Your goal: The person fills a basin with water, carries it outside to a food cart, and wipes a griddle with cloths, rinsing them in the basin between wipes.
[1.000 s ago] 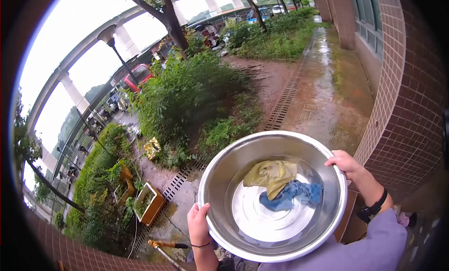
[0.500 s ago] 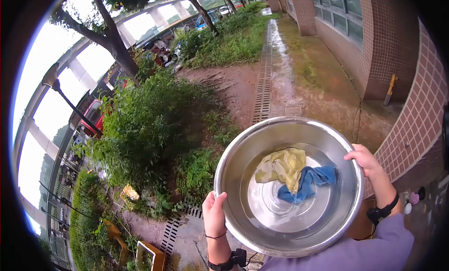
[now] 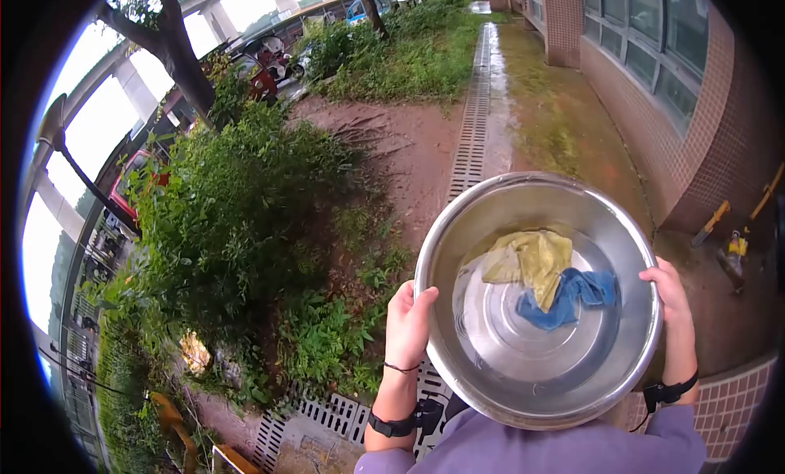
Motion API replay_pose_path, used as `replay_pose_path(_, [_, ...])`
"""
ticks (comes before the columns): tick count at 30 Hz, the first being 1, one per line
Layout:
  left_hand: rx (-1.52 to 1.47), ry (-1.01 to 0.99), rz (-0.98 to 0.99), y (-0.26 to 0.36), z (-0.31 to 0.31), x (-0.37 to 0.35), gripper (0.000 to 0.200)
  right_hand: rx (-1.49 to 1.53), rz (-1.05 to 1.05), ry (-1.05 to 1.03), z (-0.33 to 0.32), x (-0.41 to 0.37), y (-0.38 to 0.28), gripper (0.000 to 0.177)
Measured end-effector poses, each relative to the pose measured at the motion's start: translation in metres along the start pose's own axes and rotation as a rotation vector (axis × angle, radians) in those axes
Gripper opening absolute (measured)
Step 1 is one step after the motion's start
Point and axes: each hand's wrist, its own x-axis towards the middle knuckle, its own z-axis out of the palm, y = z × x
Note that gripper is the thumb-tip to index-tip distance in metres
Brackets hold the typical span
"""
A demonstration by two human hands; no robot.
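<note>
A large round metal basin [image 3: 491,376] is held up in front of the body, with water in it. My left hand [image 3: 408,323] grips its left rim, the thumb over the edge. On the opposite side my right hand [image 3: 670,289] is closed on the rim, its other fingers partly hidden behind the metal. Inside the basin lie a crumpled yellow cloth [image 3: 543,261] and a blue cloth [image 3: 564,304], which touch each other in the water.
Leafy bushes [image 3: 237,220] stand at the left. A drain grating [image 3: 472,139] runs along the wet paved path [image 3: 544,106]. The tiled building wall [image 3: 625,118] is on the right, with yellow-topped pipes [image 3: 710,222] near its corner.
The basin and both hands have moved to the right and slightly up in the view. The surroundings have shifted as the camera turned, and more of the yellow fittings by the wall shows.
</note>
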Motion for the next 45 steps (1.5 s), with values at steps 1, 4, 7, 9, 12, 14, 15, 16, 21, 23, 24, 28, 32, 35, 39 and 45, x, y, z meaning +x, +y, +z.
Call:
replay_pose_path(1, [0.009, -0.011, -0.006, -0.001, 0.005, 0.041, 0.014, 0.01, -0.018, 0.029, 0.008, 0.03, -0.01, 0.031])
replay_pose_path(4, [-0.009, -0.066, -0.009, -0.009, 0.02, 0.164, 0.015, 0.007, -0.013, 0.073, 0.026, 0.125, -0.02, 0.032])
replay_pose_path(7, [0.214, -0.061, -0.008, -0.008, 0.037, 0.294, 0.019, 0.009, 0.016, 0.099, 0.027, 0.241, -0.038, 0.026])
replay_pose_path(9, [0.18, -0.065, 0.01, -0.009, 0.055, 0.37, 0.02, 0.006, 0.012, 0.154, 0.034, 0.31, -0.048, 0.027])
replay_pose_path(12, [0.208, -0.077, 0.008, -0.001, 0.086, 0.528, 0.021, -0.002, 0.024, 0.211, 0.049, 0.46, -0.085, 0.028])
replay_pose_path(14, [0.196, -0.074, 0.014, -0.006, 0.099, 0.612, 0.022, -0.008, 0.018, 0.204, 0.057, 0.543, -0.103, 0.029])
replay_pose_path(15, [0.183, -0.058, 0.019, -0.012, 0.105, 0.652, 0.022, -0.008, 0.02, 0.19, 0.06, 0.586, -0.111, 0.03])
replay_pose_path(16, [0.169, -0.041, 0.011, -0.024, 0.11, 0.677, 0.022, -0.011, 0.035, 0.179, 0.06, 0.615, -0.115, 0.031])
replay_pose_path(21, [0.153, 0.057, 0.015, -0.027, 0.138, 0.858, 0.022, -0.044, 0.05, 0.118, 0.073, 0.841, -0.153, 0.031])
replay_pose_path(23, [0.177, 0.088, -0.024, -0.027, 0.141, 0.926, 0.023, -0.059, 0.066, 0.133, 0.099, 0.916, -0.172, 0.032])
replay_pose_path(24, [0.171, 0.11, -0.022, -0.023, 0.143, 0.961, 0.023, -0.069, 0.067, 0.113, 0.108, 0.956, -0.183, 0.032])
replay_pose_path(28, [0.281, 0.123, 0.061, -0.002, 0.144, 1.108, 0.021, -0.071, 0.057, 0.111, 0.156, 1.113, -0.221, 0.033])
replay_pose_path(32, [0.376, 0.168, 0.135, -0.008, 0.136, 1.268, 0.026, -0.081, 0.039, 0.128, 0.199, 1.264, -0.225, 0.034])
replay_pose_path(35, [0.371, 0.173, 0.079, 0.011, 0.122, 1.382, 0.026, -0.064, 0.046, 0.108, 0.243, 1.378, -0.246, 0.035])
replay_pose_path(39, [0.393, 0.228, 0.049, 0.021, 0.1, 1.512, 0.031, -0.083, 0.063, 0.082, 0.296, 1.522, -0.262, 0.035])
replay_pose_path(45, [0.318, 0.386, 0.008, 0.025, 0.056, 1.698, 0.028, -0.169, 0.078, -0.046, 0.413, 1.752, -0.292, 0.034])
